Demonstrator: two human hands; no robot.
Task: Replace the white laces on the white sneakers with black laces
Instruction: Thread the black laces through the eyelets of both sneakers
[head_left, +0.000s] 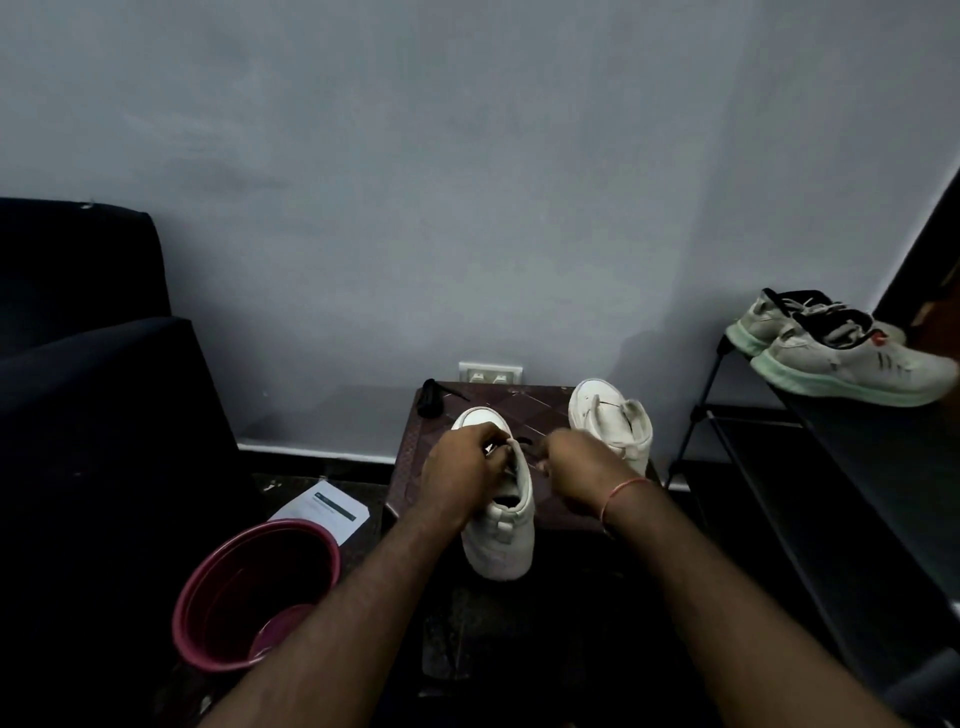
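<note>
white low-top sneaker (501, 540): smooth, matt | round maroon bucket (208, 571): glossy plastic | dark brown patterned counter (524, 410): slight sheen | white sheet (327, 509): matt paper

A room in a home — a dark sofa (78, 322) along a plain grey wall (467, 182), a shoe rack (810, 467) carrying worn trainers (852, 358), and a maroon bucket (249, 597) on the floor.

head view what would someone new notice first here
The left hand and right hand meet over a white sneaker on the small dark table at centre, both curled at its lacing. The second sneaker stands behind to the right; a maroon bucket sits lower left on the floor.
</note>
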